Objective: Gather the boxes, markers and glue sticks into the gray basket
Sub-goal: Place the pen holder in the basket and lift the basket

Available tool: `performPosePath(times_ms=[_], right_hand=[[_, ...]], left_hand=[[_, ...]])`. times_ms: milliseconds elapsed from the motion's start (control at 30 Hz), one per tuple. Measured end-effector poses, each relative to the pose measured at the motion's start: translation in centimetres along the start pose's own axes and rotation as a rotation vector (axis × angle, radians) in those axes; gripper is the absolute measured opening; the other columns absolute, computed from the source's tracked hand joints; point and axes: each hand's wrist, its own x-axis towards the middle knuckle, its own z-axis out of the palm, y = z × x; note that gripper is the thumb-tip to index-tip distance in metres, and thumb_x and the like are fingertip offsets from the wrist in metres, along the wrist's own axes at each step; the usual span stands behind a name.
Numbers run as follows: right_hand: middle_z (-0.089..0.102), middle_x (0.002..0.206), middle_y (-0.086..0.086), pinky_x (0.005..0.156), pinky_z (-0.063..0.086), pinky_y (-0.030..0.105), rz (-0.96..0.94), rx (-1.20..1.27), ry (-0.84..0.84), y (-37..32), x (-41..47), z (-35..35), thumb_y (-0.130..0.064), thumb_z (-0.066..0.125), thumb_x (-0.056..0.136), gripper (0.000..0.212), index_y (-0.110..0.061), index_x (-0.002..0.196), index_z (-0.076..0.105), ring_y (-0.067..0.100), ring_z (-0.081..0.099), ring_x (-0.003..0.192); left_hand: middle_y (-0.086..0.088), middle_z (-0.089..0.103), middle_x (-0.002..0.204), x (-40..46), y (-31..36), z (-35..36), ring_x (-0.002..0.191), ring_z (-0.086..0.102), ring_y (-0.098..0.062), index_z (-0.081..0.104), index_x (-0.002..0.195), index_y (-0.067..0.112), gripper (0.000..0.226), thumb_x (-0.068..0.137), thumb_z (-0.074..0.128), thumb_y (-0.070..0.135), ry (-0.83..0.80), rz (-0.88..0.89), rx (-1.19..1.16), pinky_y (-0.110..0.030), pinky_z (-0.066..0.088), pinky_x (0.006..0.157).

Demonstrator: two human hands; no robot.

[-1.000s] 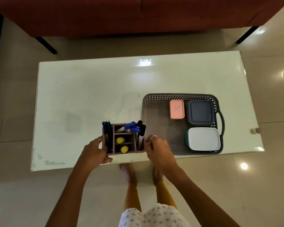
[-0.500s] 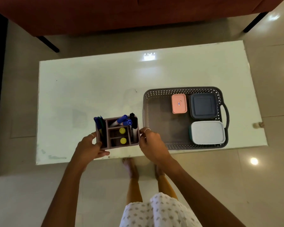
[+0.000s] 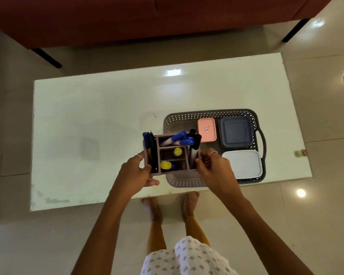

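Gripped at each end by the left hand [image 3: 136,173] and right hand [image 3: 213,167], the organizer [image 3: 172,155] of markers [image 3: 179,138] and glue sticks [image 3: 165,165] has lifted off the counter [image 3: 87,135] and now overlaps the gray basket [image 3: 187,183] rim, boxes [image 3: 240,163] already inside.

Both hands — left [image 3: 134,173], right [image 3: 214,169] — grip organizer [image 3: 172,155] above gray basket [image 3: 187,182] left end.

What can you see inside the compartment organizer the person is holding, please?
The organizer holds blue-capped markers, black markers, dark pens on its left side, and two yellow-capped glue sticks. Walls hide their lower ends.
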Motion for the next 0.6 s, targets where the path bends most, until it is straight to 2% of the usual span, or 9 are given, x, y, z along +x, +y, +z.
performPosePath(times_ms=[67, 200, 300, 400, 500, 600], right_hand=[[0.065, 0.087, 0.001, 0.061, 0.045, 0.012, 0.031, -0.022, 0.039, 1.5, 0.4, -1.1, -0.016, 0.053, 0.093, 0.017, -0.01, 0.108, 0.059, 0.009, 0.059, 0.072], [0.061, 0.084, -0.001, 0.056, 0.038, 0.007, 0.097, -0.048, 0.079, 4.2, 1.3, -2.3, -0.014, 0.053, 0.093, 0.018, -0.009, 0.109, 0.06, 0.008, 0.056, 0.069], [0.064, 0.089, 0.003, 0.06, 0.044, 0.014, 0.154, -0.068, 0.061, 6.0, 2.0, -1.9, -0.012, 0.052, 0.094, 0.017, -0.007, 0.108, 0.06, 0.016, 0.061, 0.076], [0.068, 0.096, 0.011, 0.069, 0.051, 0.026, 0.207, -0.08, 0.019, 7.4, 2.5, -0.8, -0.012, 0.051, 0.094, 0.015, -0.004, 0.105, 0.059, 0.021, 0.064, 0.081], [0.068, 0.095, 0.013, 0.068, 0.046, 0.025, 0.23, -0.105, -0.009, 8.1, 2.8, 0.2, -0.01, 0.05, 0.094, 0.015, -0.002, 0.103, 0.06, 0.024, 0.064, 0.083], [0.068, 0.093, 0.014, 0.067, 0.048, 0.027, 0.25, -0.103, -0.028, 8.5, 2.9, 0.8, -0.009, 0.049, 0.094, 0.014, -0.002, 0.099, 0.06, 0.026, 0.065, 0.083]], left_hand=[[-0.014, 0.071, 0.1, 0.7, 0.6, 1.9, 0.064, 0.074, -0.017, 0.042, 0.14, 0.022, 0.047, 0.095, 0.051, 0.01, -0.034, 0.016, 0.011, -0.018, 0.059, 0.058], [-0.014, 0.067, 0.117, 2.1, 1.0, 5.4, 0.065, 0.072, -0.015, 0.043, 0.138, 0.019, 0.043, 0.096, 0.049, 0.009, -0.071, 0.029, 0.082, -0.021, 0.059, 0.061], [-0.013, 0.062, 0.124, 3.2, 0.4, 7.3, 0.07, 0.073, -0.02, 0.043, 0.138, 0.017, 0.042, 0.097, 0.048, 0.009, -0.089, -0.002, 0.096, -0.023, 0.06, 0.061], [-0.013, 0.06, 0.127, 4.4, -0.6, 8.3, 0.088, 0.072, -0.028, 0.044, 0.136, 0.015, 0.041, 0.096, 0.049, 0.008, -0.084, -0.036, 0.134, -0.035, 0.062, 0.073], [-0.014, 0.06, 0.127, 5.2, -1.4, 8.8, 0.095, 0.07, -0.031, 0.044, 0.135, 0.014, 0.041, 0.095, 0.049, 0.007, -0.077, -0.047, 0.165, -0.041, 0.06, 0.078], [-0.016, 0.06, 0.126, 5.5, -2.1, 9.1, 0.096, 0.069, -0.033, 0.043, 0.136, 0.014, 0.041, 0.096, 0.047, 0.006, -0.086, -0.061, 0.164, -0.044, 0.059, 0.081]])
